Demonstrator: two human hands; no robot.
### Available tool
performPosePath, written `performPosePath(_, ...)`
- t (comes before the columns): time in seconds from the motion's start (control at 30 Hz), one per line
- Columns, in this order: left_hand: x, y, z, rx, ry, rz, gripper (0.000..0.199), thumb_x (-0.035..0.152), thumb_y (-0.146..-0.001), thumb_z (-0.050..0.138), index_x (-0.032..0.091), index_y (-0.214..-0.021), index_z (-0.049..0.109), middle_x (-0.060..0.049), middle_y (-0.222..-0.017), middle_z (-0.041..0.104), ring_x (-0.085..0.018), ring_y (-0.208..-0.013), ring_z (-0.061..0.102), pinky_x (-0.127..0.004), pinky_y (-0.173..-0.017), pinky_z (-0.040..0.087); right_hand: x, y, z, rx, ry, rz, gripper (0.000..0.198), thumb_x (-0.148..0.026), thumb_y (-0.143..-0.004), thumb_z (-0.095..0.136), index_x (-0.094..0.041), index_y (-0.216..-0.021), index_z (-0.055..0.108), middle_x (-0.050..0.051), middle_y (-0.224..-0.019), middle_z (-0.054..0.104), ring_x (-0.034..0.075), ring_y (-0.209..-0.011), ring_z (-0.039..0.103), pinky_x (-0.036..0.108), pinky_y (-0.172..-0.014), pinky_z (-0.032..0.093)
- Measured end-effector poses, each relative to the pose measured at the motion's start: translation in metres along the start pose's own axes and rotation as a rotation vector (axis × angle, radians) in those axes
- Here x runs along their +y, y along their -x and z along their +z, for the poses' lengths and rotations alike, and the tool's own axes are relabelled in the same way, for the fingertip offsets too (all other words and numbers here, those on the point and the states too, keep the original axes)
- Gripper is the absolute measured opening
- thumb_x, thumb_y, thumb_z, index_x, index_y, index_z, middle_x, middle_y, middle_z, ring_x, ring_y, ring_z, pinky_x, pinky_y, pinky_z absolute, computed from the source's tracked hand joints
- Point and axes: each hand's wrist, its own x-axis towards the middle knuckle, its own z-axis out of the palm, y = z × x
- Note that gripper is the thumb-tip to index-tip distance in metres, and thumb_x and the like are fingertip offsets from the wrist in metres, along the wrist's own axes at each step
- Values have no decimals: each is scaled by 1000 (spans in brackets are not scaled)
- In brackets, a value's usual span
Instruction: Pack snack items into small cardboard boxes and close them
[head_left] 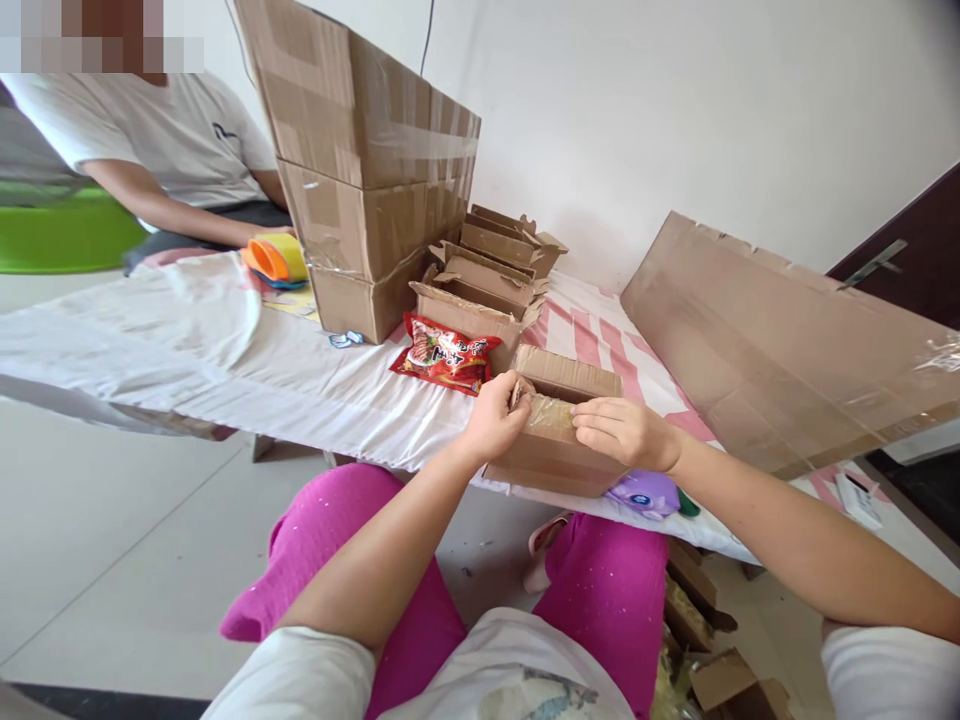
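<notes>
A small cardboard box [559, 462] stands at the table's near edge, its top open and a strip of clear tape [551, 415] across its near flap. At the flap's left corner, my left hand [496, 415] is closed with thumb and fingers gripping the cardboard. My right hand [626, 430] holds the flap's right side, fingers together over the taped part; its thumb is hidden. Just left of the box lies a red printed food packet [446, 355]. A purple packet [643, 494] sits partly under the right forearm, touching the box's right side.
Tall stacked taped cartons [397, 130] rise at the back left, beside a row of open boxes [487, 270]. A large cardboard sheet [780, 340] leans at right. A person [187, 150] sits across the table [172, 330], near orange and yellow rolls [274, 258]. Cardboard scraps [724, 680] lie on the floor.
</notes>
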Motion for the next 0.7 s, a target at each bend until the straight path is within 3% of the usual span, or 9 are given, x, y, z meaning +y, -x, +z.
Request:
performPosePath(0.13, -2, 0, 0, -15, 1, 11, 5, 17, -77, 46, 21, -74, 48, 1, -73, 58, -15, -70, 53, -27, -68, 41, 3, -6, 6, -23, -33, 41, 23, -9, -93, 38, -20, -80, 52, 6, -83, 65, 17, -84, 62, 34, -72, 58)
performPosePath(0.27, -5, 0, -2, -28, 13, 38, 7, 17, -75, 46, 21, -78, 51, -1, -79, 63, -17, -75, 57, -29, -74, 43, 2, -7, 12, 74, -189, 199, 19, -5, -90, 38, -22, -83, 42, 5, -79, 59, 17, -76, 57, 32, -62, 53)
performPosePath(0.43, -6, 0, -4, -26, 20, 29, 6, 18, -77, 46, 20, -78, 51, -1, -81, 64, -17, -77, 59, -29, -74, 45, -4, -2, 13, 180, -376, 478, 18, -10, -90, 47, -24, -84, 39, 4, -83, 62, 17, -77, 60, 33, -66, 52)
performPosePath(0.57, -6, 1, -3, -40, 20, 48, 7, 18, -77, 46, 20, -80, 53, -1, -82, 64, -16, -78, 59, -28, -75, 45, -6, 3, 3, 228, -401, 684, 10, -15, -92, 50, -25, -92, 45, 5, -90, 67, 18, -86, 66, 36, -74, 56)
performPosePath(0.63, -6, 1, -3, -43, 17, 47, 8, 18, -77, 46, 20, -80, 53, -1, -81, 64, -16, -78, 60, -28, -75, 46, -5, 5, -2, 204, -368, 666, 11, -16, -91, 52, -24, -98, 48, 6, -96, 68, 19, -94, 66, 39, -80, 57)
performPosePath(0.7, -5, 0, -2, -41, 25, 35, 7, 18, -77, 46, 20, -79, 53, -1, -83, 65, -16, -79, 60, -28, -76, 46, -5, 8, -4, 140, -314, 555, 15, -15, -89, 54, -24, -100, 52, 7, -100, 69, 21, -101, 65, 42, -83, 58)
